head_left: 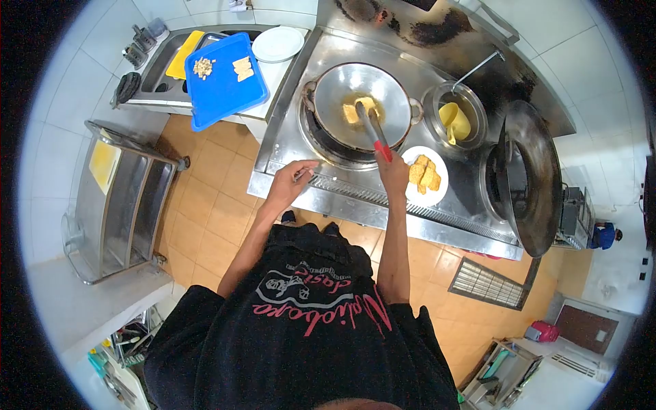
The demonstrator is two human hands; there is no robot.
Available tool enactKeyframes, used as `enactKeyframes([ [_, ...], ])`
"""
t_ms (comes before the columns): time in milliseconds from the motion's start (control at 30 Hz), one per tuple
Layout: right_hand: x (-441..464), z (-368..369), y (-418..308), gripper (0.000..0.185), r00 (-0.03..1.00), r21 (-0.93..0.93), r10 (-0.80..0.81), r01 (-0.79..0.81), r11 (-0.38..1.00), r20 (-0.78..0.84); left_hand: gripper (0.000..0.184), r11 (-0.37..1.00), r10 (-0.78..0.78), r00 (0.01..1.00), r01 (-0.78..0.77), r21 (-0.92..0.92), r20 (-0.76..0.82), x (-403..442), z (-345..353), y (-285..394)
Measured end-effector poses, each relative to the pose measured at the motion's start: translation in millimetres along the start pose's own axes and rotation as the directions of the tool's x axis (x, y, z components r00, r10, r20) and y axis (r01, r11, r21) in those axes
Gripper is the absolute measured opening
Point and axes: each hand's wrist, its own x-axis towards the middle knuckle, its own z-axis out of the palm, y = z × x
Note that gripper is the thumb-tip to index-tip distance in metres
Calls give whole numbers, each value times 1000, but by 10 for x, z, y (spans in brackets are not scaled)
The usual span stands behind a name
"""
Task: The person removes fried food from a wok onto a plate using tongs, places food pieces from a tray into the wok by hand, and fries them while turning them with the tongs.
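Note:
My right hand [392, 172] is closed around the red-gripped handle of metal tongs [371, 126]. The tongs' tips reach into a wide two-handled wok [335, 92] on the burner, at pieces of yellow-golden food [351, 113] in a small pool of oil. My left hand [292, 183] is over the stove's front edge, left of the wok, its fingers partly stretched and apart with nothing clearly held. Near my right hand is a white plate [437, 195] with several golden fried pieces [424, 173] on it.
Behind the plate, a metal pot [478, 102] holds a yellow pitcher [454, 123]. A large dark wok [540, 181] stands tilted at the right. On the left counter lie a blue tray [219, 96] with cut food and white plates [278, 44]. A metal cart [130, 205] stands at left.

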Motion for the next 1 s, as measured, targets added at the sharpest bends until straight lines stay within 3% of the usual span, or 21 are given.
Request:
enactKeyframes([
  [67, 89, 51, -27, 44, 990, 14, -100, 102, 995, -97, 24, 1000, 26, 1000, -26, 1, -7, 2, 11, -3],
  [200, 278, 220, -41, 46, 992, -26, -71, 68, 997, -108, 24, 999, 46, 999, -46, 16, -11, -15, -19, 74],
  [367, 297, 220, -112, 50, 999, -56, 30, -28, 998, 30, 23, 1000, 8, 999, -8, 3, -32, -21, -51, 15],
  [500, 208, 153, -122, 49, 999, -123, 21, -17, 992, 29, 23, 999, 36, 998, -36, 2, -46, -23, -51, -9],
  [600, 111, 110, -93, 46, 996, 8, -74, 74, 997, -45, 23, 998, 49, 998, -48, 38, -32, -3, -19, -23],
  [667, 14, 26, -166, 45, 992, 115, -85, 74, 991, 98, 24, 999, 53, 998, -53, -2, -34, -2, -4, -23],
  [1000, -152, 79, -94, 46, 996, 130, -65, 56, 990, 65, 24, 1000, 23, 1000, -23, 21, -7, 15, -25, 20],
])
